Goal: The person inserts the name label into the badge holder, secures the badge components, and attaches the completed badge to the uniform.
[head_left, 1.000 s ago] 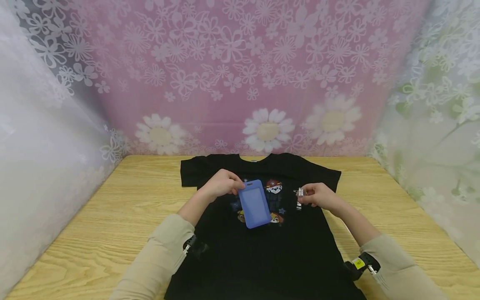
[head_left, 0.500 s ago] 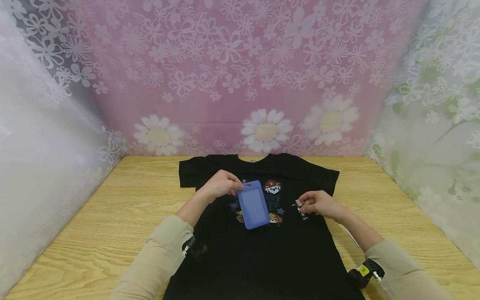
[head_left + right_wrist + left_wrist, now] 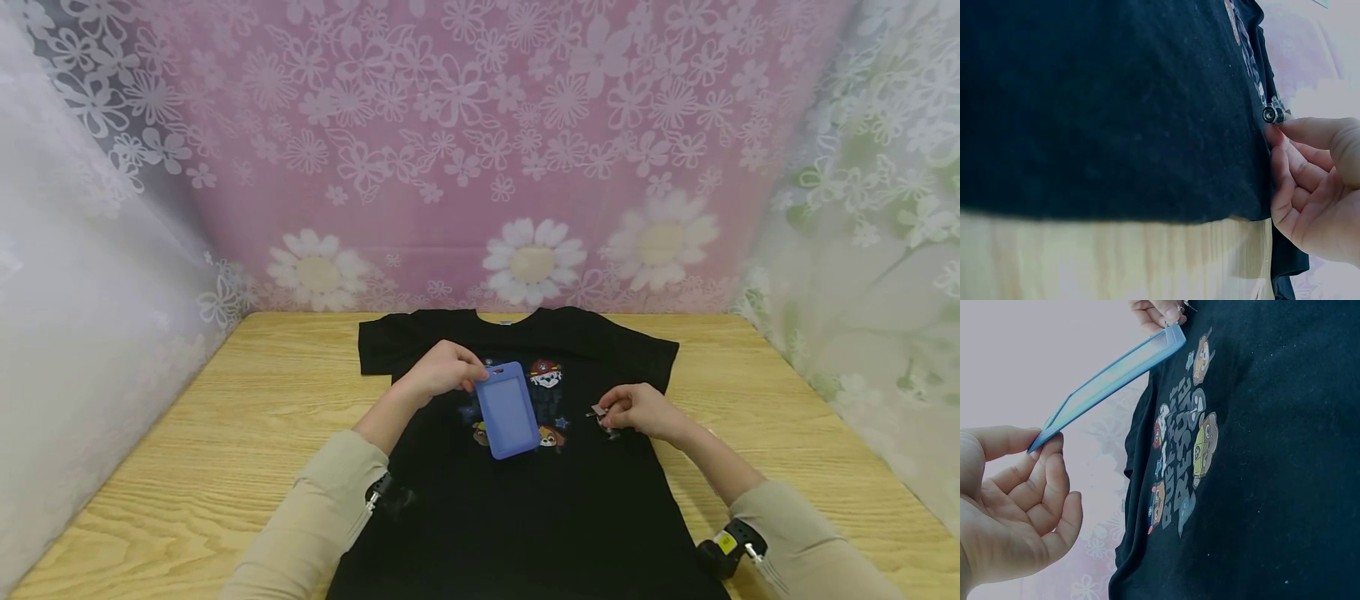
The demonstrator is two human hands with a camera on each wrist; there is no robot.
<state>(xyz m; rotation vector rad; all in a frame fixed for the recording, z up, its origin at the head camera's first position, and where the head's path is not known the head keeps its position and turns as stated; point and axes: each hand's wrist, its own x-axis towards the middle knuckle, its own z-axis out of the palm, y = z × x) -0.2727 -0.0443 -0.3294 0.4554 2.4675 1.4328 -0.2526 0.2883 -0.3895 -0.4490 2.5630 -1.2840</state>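
My left hand (image 3: pixel 444 367) pinches the slotted top corner of a blue ID badge holder (image 3: pixel 510 414) with a clear window. The holder is raised at a tilt over the black T-shirt (image 3: pixel 480 517) in the left wrist view (image 3: pixel 1107 387). To the right, my right hand (image 3: pixel 643 413) pinches a small metal badge clip (image 3: pixel 600 412) between thumb and fingertips, close over the shirt's right side. The clip's round snap (image 3: pixel 1269 114) shows in the right wrist view; the fingers hide part of it. Cartoon dogs and stars are printed on the shirt's chest.
The T-shirt lies spread flat on a light wooden table (image 3: pixel 187 442), sleeves toward the far edge. A pink flowered curtain (image 3: pixel 450 167) hangs behind the table, with pale flowered sheets (image 3: pixel 90 275) at both sides. Dark wrist cameras (image 3: pixel 720 550) sit below the rolled sleeves.
My right hand has lowered toward the shirt and slightly nearer, and the badge clip has turned from hanging upright to slanting. The left hand and badge holder stay nearly still.
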